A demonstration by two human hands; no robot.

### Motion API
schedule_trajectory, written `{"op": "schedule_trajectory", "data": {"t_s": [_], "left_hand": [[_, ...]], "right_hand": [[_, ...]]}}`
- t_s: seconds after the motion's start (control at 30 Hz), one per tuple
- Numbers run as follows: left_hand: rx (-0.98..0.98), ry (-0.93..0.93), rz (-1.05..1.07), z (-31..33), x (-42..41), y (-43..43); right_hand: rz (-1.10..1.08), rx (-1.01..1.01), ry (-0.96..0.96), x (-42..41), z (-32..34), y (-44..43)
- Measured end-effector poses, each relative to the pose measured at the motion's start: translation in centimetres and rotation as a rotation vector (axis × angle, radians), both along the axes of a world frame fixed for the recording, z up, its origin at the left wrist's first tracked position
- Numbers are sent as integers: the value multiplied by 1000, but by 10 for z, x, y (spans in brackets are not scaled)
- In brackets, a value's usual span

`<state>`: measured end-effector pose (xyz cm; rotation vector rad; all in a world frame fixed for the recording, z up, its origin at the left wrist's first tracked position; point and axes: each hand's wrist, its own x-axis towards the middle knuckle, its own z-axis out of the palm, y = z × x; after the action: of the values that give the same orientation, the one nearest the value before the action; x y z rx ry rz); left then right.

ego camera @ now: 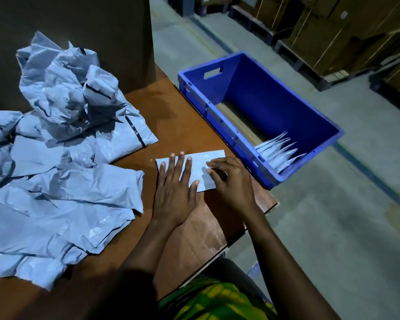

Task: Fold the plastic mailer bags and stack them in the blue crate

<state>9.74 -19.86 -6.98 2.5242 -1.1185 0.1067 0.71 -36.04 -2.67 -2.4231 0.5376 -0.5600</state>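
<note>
One folded mailer (200, 168): the item in hand. It lies flat on the table (183, 125) close to the right edge, at twelve o'clock from the person.

Two hands on it:
- Left hand (174, 188): palm down on the item's left half, fingers straight and spread, pressing.
- Right hand (231, 181): on the item's right end, fingers bent, tips on the plastic. Whether they pinch an edge or only press cannot be told.

Several stacked bags (280, 153): already folded, leaning together at the near end of the blue crate (275, 95). The crate sits at two o'clock from the hands, just beside the table's right edge. A cardboard liner (238, 121) shows on its floor.

Many loose mailers (62, 139): a crumpled, unfolded heap from nine to eleven o'clock, covering the table's left half.

Step, as judged: the last crease of this item is being flattened — the fold looks finished or nearly so.

Next move, as judged: close one hand round the small packet so it cannot spring open, carry it to two o'clock and set it against the stacked bags. Then draw a fresh bag from nine o'clock. The heap far outweighs the stack — much remains.
</note>
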Motion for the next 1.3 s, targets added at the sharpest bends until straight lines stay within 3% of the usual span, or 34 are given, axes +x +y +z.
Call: {"op": "schedule_trajectory", "data": {"t_s": [0.07, 0.2, 0.43, 0.63, 0.73, 0.87, 0.97, 1.13, 1.3], "left_hand": [[-117, -74, 7, 0, -9, 5], [-205, -251, -1, 3, -24, 12], [-181, -151, 126, 3, -24, 26], [-274, 52, 61, 3, -25, 42], [-385, 13, 78, 3, -28, 52], [-298, 1, 170, 0, -37, 56], [-298, 12, 161, -4, -38, 59], [-369, -61, 220, 5, -42, 55], [-408, -100, 236, -1, -45, 60]], "right_hand": [[-35, -151, 23, -9, -9, 11], [-129, -116, 26, -20, -22, 22], [-159, -32, 97, -13, -12, 16], [80, -160, 48, 25, 9, 13], [174, -153, 10, 31, -6, 26], [140, -2, -59, 20, -26, 29], [250, -90, -4, 33, -16, 22], [660, -252, 34, 80, -9, 19], [600, -504, 197, 87, -28, 40]]}}
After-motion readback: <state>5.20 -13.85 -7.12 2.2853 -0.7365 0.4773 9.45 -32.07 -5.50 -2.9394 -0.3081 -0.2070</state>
